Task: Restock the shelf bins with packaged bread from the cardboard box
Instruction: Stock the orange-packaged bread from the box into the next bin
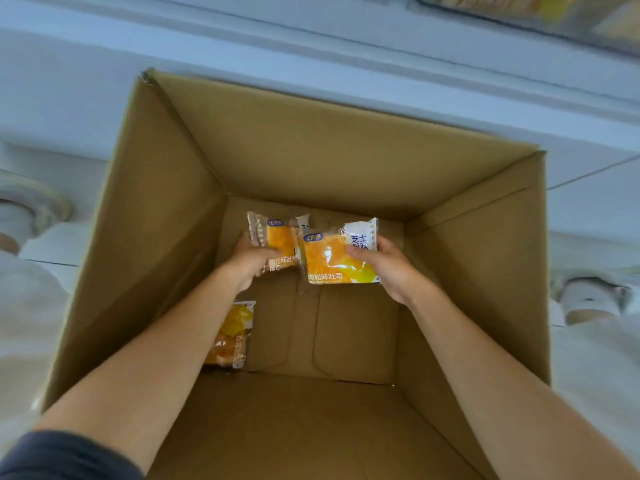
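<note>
Both forearms reach down into the cardboard box (166, 174), which is nearly emptied. One bread packet (232, 336) lies on the box floor at the near left, partly hidden under the left forearm. Further in, the left hand (249, 261) is closed on a second packet (277, 242); the right hand (388, 268) is closed on a third packet (334, 258), which overlaps the second. Recommended: lift both straight up, gripping by the edges without crushing the bread, and return for the remaining one. Beyond the box, the shelf bin (540, 12) at top right is blurred; its contents appear to be similar packs.
</note>
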Available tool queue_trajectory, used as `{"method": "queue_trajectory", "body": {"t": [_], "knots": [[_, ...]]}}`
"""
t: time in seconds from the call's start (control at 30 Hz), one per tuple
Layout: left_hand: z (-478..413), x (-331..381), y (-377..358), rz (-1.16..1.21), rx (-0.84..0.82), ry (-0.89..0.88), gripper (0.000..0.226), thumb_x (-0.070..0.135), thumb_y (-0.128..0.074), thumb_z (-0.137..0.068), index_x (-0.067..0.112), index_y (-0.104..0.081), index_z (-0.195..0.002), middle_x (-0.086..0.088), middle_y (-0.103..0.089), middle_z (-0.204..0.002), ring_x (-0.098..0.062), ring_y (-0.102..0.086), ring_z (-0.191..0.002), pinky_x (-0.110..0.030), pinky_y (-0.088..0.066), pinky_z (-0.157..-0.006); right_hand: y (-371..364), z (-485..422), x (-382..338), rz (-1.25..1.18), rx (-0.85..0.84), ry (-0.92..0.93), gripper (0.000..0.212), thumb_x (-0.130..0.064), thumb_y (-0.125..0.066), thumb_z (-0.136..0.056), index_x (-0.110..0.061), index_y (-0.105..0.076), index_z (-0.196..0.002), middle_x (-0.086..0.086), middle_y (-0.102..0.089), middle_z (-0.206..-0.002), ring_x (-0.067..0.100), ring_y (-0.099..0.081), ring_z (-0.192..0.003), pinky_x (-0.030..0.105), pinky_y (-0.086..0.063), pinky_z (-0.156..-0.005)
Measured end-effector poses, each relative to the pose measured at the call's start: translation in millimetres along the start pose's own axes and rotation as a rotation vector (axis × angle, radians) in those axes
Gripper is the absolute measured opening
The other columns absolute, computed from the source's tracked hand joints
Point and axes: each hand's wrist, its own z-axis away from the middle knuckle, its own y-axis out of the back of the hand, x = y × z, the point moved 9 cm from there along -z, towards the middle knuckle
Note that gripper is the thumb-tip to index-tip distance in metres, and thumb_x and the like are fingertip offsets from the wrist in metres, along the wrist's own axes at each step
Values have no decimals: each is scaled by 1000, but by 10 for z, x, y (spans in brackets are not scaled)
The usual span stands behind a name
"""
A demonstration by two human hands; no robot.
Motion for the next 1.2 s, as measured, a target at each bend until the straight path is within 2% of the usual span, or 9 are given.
{"method": "queue_trajectory", "body": {"t": [0.2, 0.3, 0.5, 0.6, 0.67, 0.77, 0.87, 0.97, 1.2], "knots": [[960, 625, -164, 228, -453, -19, 20, 6, -48, -96, 8, -61, -111, -13, -70, -103, -24, -69, -94, -37, -55, -87, -63, 555, -437, -50, -58, 44, 24, -17, -67, -91, -18, -63, -114, 7, -71, -113, 23, -69, -103, 39, -57, -86], [1498, 1052, -269, 150, -530, -197, 35, 37, -41, -100, 12, -65, -97, -9, -70, -89, -22, -69, -84, -38, -56, -82, -116, 862, -725, -86, -61, 106, 28, -21, -63, -94, -16, -59, -121, 8, -69, -117, 26, -67, -106, 37, -58, -75], [2261, 1727, -296, -136, -282, -440, 71, 67, -76, -66, 9, -68, -107, -13, -74, -88, -33, -68, -77, -34, -53, -72, -18, 1493, -1443, -106, 33, 285, 58, -31, -76, -81, -18, -46, -129, 6, -66, -116, 26, -68, -100, 41, -57, -76], [2585, 2121, -415, -157, -229, -574, 46, 58, -69, -82, 15, -67, -98, -4, -70, -85, -22, -65, -61, -22, -52, -50, 141, 1797, -1777, -102, -26, 341, 33, -24, -71, -85, -15, -64, -116, 9, -73, -106, 26, -69, -97, 40, -54, -88], [2769, 2461, -541, -167, -153, -726, 37, 55, -67, -84, 24, -63, -105, 5, -72, -94, -9, -71, -78, -18, -54, -62, 401, 1975, -2016, -87, 37, 418, 32, -22, -74, -82, -16, -65, -113, 6, -74, -105, 25, -70, -98, 41, -54, -93], [3113, 2969, -835, -179, -103, -941, 83, 74, -72, -65, 28, -50, -130, 6, -67, -121, -14, -66, -109, -39, -56, -92, 913, 2244, -2460, -113, 182, 595, 39, -15, -76, -80, -17, -63, -116, 6, -73, -107, 23, -71, -97, 42, -56, -90], [3425, 3520, -1218, -208, -102, -1119, 111, 67, -78, -61, 18, -32, -149, 0, -50, -146, -17, -50, -131, -38, -46, -104, 1458, 2507, -2914, -174, 316, 755, 33, -9, -76, -81, -23, -62, -107, -4, -71, -98, 11, -69, -87, 26, -55, -75], [3665, 4095, -1557, -279, -25, -1322, 107, 53, -81, -71, 25, -20, -155, 11, -41, -148, -6, -38, -133, -25, -36, -102, 1927, 2640, -3369, -188, 419, 891, 36, -9, -76, -82, -21, -59, -111, -5, -69, -98, 9, -65, -88, 24, -53, -77], [3585, 4762, -1925, -662, 480, -1504, 105, 67, -63, -79, 20, -10, -157, -5, -51, -140, -23, -36, -133, -36, -29, -106, 2398, 2346, -3874, -30, 634, 1034, 51, -22, -75, -85, -18, -50, -129, -15, -63, -103, -2, -63, -94, 20, -54, -80]]}}
